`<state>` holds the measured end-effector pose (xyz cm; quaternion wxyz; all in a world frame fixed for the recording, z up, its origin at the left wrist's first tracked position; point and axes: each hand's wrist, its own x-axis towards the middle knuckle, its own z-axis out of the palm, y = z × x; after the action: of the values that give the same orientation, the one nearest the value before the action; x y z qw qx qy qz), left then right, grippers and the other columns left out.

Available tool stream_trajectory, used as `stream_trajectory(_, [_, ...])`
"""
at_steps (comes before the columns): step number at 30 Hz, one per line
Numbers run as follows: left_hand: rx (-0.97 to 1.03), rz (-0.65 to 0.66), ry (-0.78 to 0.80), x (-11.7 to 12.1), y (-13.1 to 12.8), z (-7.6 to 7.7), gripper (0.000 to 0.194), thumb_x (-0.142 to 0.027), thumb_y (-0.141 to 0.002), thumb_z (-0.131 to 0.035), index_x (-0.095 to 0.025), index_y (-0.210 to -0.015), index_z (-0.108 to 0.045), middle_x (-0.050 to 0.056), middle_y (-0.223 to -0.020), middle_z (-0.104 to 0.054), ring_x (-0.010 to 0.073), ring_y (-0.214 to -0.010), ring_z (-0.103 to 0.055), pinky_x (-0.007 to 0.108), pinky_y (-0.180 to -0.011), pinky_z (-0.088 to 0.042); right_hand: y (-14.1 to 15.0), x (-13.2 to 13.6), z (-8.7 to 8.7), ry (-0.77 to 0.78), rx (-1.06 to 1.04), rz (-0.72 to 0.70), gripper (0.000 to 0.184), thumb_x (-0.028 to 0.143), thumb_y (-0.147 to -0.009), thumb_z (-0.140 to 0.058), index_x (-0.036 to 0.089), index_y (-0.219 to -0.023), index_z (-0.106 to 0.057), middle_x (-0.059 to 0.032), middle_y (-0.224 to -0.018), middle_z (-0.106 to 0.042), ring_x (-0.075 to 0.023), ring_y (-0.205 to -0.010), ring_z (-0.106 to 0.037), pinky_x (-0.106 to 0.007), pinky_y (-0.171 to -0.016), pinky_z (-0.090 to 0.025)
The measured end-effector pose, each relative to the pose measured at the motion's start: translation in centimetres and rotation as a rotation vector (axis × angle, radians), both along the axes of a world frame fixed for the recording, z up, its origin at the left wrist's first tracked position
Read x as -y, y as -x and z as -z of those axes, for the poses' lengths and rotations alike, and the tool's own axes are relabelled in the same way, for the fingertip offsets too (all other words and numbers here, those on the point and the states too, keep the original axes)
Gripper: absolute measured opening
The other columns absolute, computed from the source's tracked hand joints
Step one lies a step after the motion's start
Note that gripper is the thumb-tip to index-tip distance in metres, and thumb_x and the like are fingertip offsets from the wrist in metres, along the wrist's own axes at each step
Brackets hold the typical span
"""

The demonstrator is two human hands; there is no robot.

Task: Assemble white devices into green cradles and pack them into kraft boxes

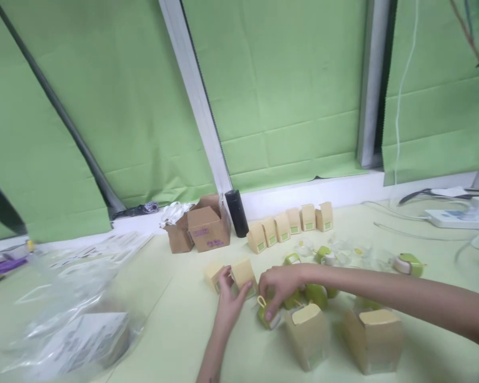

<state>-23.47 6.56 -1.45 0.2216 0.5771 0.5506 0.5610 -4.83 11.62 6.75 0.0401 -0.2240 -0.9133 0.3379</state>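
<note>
My left hand (pixel 230 299) is closed on a small kraft-paper box (pixel 243 270), thumb on its right side and fingers on its left. Just left of those fingers stands another kraft-paper box (pixel 213 274), partly covered by them. My right hand (pixel 281 284) grips a small green-and-white gadget with a yellow loop (pixel 262 314), low over the table. More of these gadgets lie under and behind my right forearm, among them a green one (pixel 316 295); what they are exactly I cannot tell. Two larger-looking kraft boxes, one in front (pixel 309 335) and one further right (pixel 375 340), stand close to me.
A row of several kraft-paper boxes (pixel 282 227) stands at the back, beside a black cylinder (pixel 237 213) and an open cardboard carton (pixel 209 229). Clear plastic wrapping (pixel 75 298) covers the left side. A power strip (pixel 455 219) with cables lies at the right.
</note>
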Motion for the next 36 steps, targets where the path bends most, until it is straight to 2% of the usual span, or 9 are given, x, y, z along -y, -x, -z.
stream_trajectory(3, [0.014, 0.001, 0.009, 0.0, -0.1, 0.0, 0.060, -0.043, -0.073, -0.064, -0.023, -0.117, -0.029, 0.012, -0.122, -0.048, 0.0250, -0.111, -0.055, 0.044, -0.096, -0.042, -1.6, -0.5, -0.8, 0.019, -0.032, 0.075, 0.045, 0.055, -0.052, -0.079, 0.021, -0.078, -0.068, 0.0033, -0.073, -0.067, -0.0157, -0.064, -0.060, -0.024, -0.055, -0.045])
stream_trajectory(6, [0.017, -0.015, 0.017, 0.1, -0.2, 0.0, 0.060, -0.044, -0.071, -0.064, -0.022, -0.116, -0.030, 0.012, -0.119, -0.050, 0.0249, -0.110, -0.056, 0.044, -0.096, -0.042, -4.4, -2.7, -1.8, -0.004, -0.120, 0.273, 0.042, 0.055, -0.078, -0.062, 0.019, -0.100, -0.062, -0.0036, -0.094, -0.067, -0.0175, -0.079, -0.062, -0.028, -0.066, -0.050])
stream_trajectory(8, [0.018, -0.034, 0.018, 0.1, -0.2, -0.1, 0.060, -0.044, -0.070, -0.065, -0.022, -0.115, -0.031, 0.011, -0.116, -0.052, 0.0254, -0.108, -0.056, 0.045, -0.096, -0.042, -6.4, -4.9, -2.2, -0.034, -0.146, 0.437, 0.036, 0.048, -0.090, -0.050, 0.017, -0.105, -0.059, -0.0073, -0.103, -0.064, -0.0187, -0.086, -0.062, -0.034, -0.073, -0.051])
stream_trajectory(11, [0.017, -0.045, 0.023, 0.0, -0.2, 0.0, 0.059, -0.043, -0.070, -0.065, -0.023, -0.115, -0.032, 0.011, -0.115, -0.053, 0.0258, -0.106, -0.056, 0.046, -0.094, -0.042, -8.9, -7.9, -1.7, -0.067, -0.126, 0.639, 0.029, 0.038, -0.093, -0.050, 0.016, -0.110, -0.057, -0.0062, -0.109, -0.061, -0.0194, -0.091, -0.061, -0.039, -0.078, -0.051])
stream_trajectory(13, [0.015, -0.046, 0.026, -0.1, -0.3, 0.0, 0.059, -0.044, -0.070, -0.065, -0.022, -0.115, -0.032, 0.011, -0.115, -0.053, 0.0262, -0.106, -0.056, 0.046, -0.093, -0.043, -9.8, -9.3, -0.7, -0.075, -0.118, 0.707, 0.026, 0.034, -0.092, -0.052, 0.017, -0.112, -0.057, -0.0059, -0.113, -0.059, -0.0201, -0.094, -0.060, -0.039, -0.080, -0.051])
stream_trajectory(18, [0.014, -0.057, 0.026, -0.1, -0.5, 0.2, 0.059, -0.044, -0.072, -0.062, -0.022, -0.116, -0.031, 0.012, -0.115, -0.053, 0.0261, -0.106, -0.056, 0.046, -0.094, -0.042, -9.5, -10.7, 1.3, -0.080, -0.155, 0.676, 0.028, 0.031, -0.092, -0.054, 0.017, -0.116, -0.055, -0.0076, -0.118, -0.057, -0.0208, -0.099, -0.059, -0.042, -0.083, -0.050])
stream_trajectory(24, [0.006, -0.032, 0.051, -0.1, -0.2, 0.1, 0.058, -0.041, -0.072, -0.063, -0.022, -0.116, -0.030, 0.013, -0.119, -0.051, 0.0257, -0.105, -0.056, 0.047, -0.095, -0.041, -8.4, -11.4, 1.4, -0.071, -0.206, 0.503, 0.028, 0.032, -0.091, -0.054, 0.016, -0.114, -0.056, -0.0068, -0.115, -0.059, -0.0206, -0.096, -0.060, -0.041, -0.081, -0.051])
stream_trajectory(31, [0.003, -0.016, 0.073, -0.1, -0.1, 0.0, 0.058, -0.041, -0.073, -0.063, -0.022, -0.116, -0.029, 0.014, -0.120, -0.050, 0.0252, -0.107, -0.055, 0.045, -0.096, -0.040, -10.0, -11.4, 1.4, -0.143, -0.252, 0.578, 0.026, 0.033, -0.092, -0.052, 0.017, -0.113, -0.057, -0.0060, -0.116, -0.058, -0.0213, -0.097, -0.059, -0.041, -0.083, -0.050])
stream_trajectory(36, [0.010, -0.015, 0.086, 0.1, -0.1, -0.2, 0.058, -0.041, -0.073, -0.062, -0.022, -0.117, -0.029, 0.014, -0.120, -0.050, 0.0253, -0.105, -0.056, 0.045, -0.096, -0.039, -11.3, -11.3, 2.0, -0.151, -0.220, 0.578, 0.025, 0.033, -0.092, -0.052, 0.018, -0.112, -0.057, -0.0063, -0.114, -0.059, -0.0195, -0.094, -0.060, -0.039, -0.081, -0.051])
